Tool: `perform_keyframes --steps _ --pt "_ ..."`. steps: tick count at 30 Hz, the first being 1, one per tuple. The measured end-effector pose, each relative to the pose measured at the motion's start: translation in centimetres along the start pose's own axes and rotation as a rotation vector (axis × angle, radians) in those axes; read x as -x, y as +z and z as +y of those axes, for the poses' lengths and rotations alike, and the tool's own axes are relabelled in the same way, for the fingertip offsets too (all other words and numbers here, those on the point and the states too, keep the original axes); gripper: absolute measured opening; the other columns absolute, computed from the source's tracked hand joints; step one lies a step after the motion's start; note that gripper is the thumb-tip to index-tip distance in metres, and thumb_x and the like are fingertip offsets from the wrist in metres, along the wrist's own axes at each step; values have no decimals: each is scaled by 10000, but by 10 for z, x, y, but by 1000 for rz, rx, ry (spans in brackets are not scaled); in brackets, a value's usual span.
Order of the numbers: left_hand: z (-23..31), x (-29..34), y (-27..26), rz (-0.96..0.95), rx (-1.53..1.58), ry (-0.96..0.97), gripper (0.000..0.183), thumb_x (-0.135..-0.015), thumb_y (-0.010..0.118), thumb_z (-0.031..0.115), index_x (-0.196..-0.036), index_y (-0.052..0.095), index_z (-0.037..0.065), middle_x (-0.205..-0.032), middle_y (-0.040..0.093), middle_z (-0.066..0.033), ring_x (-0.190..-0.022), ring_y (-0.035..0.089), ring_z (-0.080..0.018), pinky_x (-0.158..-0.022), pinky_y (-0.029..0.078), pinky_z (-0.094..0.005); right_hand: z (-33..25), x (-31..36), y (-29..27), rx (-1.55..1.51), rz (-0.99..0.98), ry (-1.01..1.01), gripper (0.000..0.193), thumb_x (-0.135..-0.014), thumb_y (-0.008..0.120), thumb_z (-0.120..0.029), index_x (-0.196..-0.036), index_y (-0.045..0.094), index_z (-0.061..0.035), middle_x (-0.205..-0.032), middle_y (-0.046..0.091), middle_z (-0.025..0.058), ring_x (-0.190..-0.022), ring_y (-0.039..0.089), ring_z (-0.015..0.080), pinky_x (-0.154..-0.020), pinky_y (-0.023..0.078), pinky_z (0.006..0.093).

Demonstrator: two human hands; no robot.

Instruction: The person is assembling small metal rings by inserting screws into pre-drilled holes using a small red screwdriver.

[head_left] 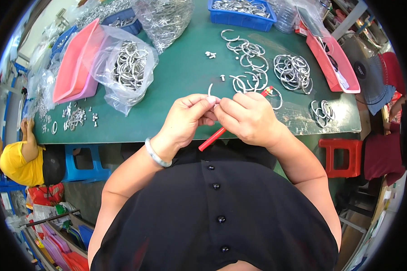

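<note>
Hands meet above the green bench (181, 81). Left hand (188, 118) pinches a metal ring (210, 90); right hand (246, 118) grips a red tool (217, 134).

Bright, even light, sharp centre, strong fisheye bending, black vignette at edges.

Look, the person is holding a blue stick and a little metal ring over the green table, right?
Not quite: the stick is red, not blue, as the head view shows. It runs under the right hand, while the left hand pinches the little metal ring over the green table.
</note>
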State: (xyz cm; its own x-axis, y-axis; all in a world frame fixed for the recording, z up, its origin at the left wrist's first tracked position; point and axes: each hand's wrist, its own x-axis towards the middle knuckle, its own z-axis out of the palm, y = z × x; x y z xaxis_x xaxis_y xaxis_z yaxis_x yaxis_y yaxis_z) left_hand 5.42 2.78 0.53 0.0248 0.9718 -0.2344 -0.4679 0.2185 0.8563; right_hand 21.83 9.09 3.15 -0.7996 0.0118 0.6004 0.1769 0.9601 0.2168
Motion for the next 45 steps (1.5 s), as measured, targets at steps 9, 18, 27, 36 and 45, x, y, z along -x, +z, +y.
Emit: perform_keyframes --steps 9,18,27,36,45 --pt "18 6 -20 67 -121 94 176 -866 516 166 -868 606 16 -738 619 -65 -633 584 -118 -583 472 -230 15 2 -1 -1056 198 1115 140 -838 541 -94 -908 575 22 -713 591 52 -535 507 83 -480 404 211" --pt "24 7 -26 74 -138 71 177 -856 530 172 -842 608 14 -704 610 -58 -599 571 -116 -564 459 -227 20 -3 11 -1557 96 1201 143 -826 571 -127 -851 595 13 -697 592 48 -455 382 24 -404 290 170" --pt "25 8 -29 63 -87 36 191 -858 532 197 -840 603 21 -691 608 -52 -586 569 -113 -554 458 -222 20 -2 14 -1634 44 1241 119 -834 558 -104 -856 586 10 -687 581 59 -444 397 35 -400 281 167" --pt "24 7 -30 19 -58 74 219 -880 508 211 -884 602 13 -713 609 -48 -611 574 -108 -570 462 -217 18 0 16 -1665 80 1310 110 -785 613 -98 -794 583 7 -658 566 48 -447 397 28 -406 281 166" --pt "8 -2 -41 -21 1 74 218 -891 486 176 -977 582 0 -761 608 -43 -661 578 -107 -613 477 -225 -6 -13 4 -1153 92 978 45 -764 606 -28 -801 595 -4 -630 505 -25 -571 435 34 -523 377 207"
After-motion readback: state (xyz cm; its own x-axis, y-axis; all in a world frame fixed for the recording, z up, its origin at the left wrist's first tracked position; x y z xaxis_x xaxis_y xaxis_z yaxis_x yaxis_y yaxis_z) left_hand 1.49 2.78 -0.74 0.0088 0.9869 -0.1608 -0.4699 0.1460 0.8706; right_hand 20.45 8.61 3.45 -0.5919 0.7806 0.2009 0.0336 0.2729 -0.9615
